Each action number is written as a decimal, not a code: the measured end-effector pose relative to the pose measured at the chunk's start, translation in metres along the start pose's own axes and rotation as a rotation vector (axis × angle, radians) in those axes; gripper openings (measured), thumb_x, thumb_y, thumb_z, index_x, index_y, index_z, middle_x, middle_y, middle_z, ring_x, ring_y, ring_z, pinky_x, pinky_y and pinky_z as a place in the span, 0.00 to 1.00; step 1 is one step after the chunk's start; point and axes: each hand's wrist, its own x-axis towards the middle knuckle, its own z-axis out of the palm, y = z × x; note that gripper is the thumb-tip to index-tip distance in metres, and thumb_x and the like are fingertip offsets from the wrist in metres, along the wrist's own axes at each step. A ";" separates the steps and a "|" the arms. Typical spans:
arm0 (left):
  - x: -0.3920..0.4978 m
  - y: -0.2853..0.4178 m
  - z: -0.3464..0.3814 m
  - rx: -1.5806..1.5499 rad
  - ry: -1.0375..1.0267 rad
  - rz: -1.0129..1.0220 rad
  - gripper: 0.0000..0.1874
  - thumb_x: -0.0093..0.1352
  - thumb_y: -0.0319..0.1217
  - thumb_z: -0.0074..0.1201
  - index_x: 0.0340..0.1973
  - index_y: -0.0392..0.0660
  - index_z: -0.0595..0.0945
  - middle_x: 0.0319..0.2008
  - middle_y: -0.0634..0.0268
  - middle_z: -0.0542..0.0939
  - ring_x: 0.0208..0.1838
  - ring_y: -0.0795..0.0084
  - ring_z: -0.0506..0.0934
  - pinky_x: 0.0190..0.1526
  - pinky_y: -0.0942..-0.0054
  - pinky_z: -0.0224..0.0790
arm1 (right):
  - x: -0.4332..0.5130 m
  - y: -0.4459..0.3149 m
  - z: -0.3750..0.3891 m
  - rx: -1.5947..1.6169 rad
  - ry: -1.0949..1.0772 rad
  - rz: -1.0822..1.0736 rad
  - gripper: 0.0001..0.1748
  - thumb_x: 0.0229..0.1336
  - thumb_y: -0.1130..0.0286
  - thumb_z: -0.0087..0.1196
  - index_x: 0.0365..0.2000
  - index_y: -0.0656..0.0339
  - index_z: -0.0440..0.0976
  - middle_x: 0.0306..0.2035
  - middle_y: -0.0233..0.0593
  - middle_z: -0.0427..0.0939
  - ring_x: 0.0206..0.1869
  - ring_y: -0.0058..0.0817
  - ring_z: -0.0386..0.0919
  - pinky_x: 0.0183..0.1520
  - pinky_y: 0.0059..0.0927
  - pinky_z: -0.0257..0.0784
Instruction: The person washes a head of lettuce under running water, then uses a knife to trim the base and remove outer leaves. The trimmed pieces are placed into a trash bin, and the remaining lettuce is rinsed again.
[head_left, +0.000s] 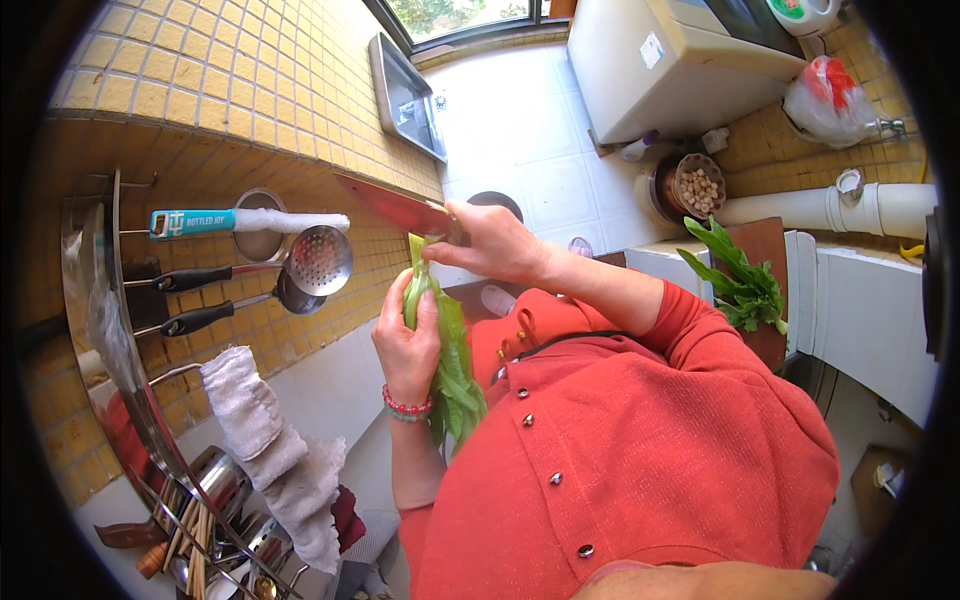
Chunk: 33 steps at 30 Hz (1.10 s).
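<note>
My left hand (409, 345) grips a leafy green vegetable (454, 375) around its pale stalk, with the leaves hanging down past my wrist. A beaded bracelet circles that wrist. My right hand (499, 240) holds a kitchen knife (394, 208), its broad blade pointing to the upper left. The right thumb presses against the stalk's cut-looking upper end, close to the blade. The knife's handle is mostly hidden inside my fingers.
On the left, a wall rack holds a perforated skimmer (320, 260), a bottle brush (247, 222), a towel (274, 457) and chopsticks (196, 536). More leafy greens (739, 281) lie on a brown board (763, 244) at right. A metal tray (409, 97) leans against the tiled wall.
</note>
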 end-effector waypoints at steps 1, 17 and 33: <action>0.000 0.000 0.000 0.004 -0.003 -0.011 0.18 0.70 0.30 0.54 0.53 0.33 0.77 0.39 0.46 0.83 0.41 0.58 0.83 0.43 0.65 0.74 | 0.000 0.000 0.000 -0.022 0.002 -0.010 0.29 0.58 0.46 0.60 0.30 0.65 0.67 0.22 0.53 0.75 0.26 0.52 0.78 0.29 0.45 0.72; 0.016 -0.022 0.005 -0.367 -0.160 -0.179 0.15 0.74 0.31 0.51 0.51 0.33 0.78 0.37 0.65 0.82 0.38 0.80 0.76 0.40 0.78 0.70 | -0.006 0.011 0.004 -0.349 0.078 -0.245 0.23 0.58 0.49 0.60 0.32 0.60 0.68 0.23 0.42 0.76 0.25 0.40 0.79 0.25 0.37 0.72; 0.025 -0.076 0.021 -0.548 -0.105 -0.243 0.18 0.75 0.33 0.52 0.57 0.36 0.74 0.43 0.67 0.79 0.43 0.80 0.76 0.45 0.79 0.70 | -0.029 -0.030 -0.004 0.279 -0.242 -0.139 0.17 0.50 0.64 0.70 0.30 0.62 0.72 0.20 0.44 0.71 0.20 0.32 0.73 0.25 0.31 0.68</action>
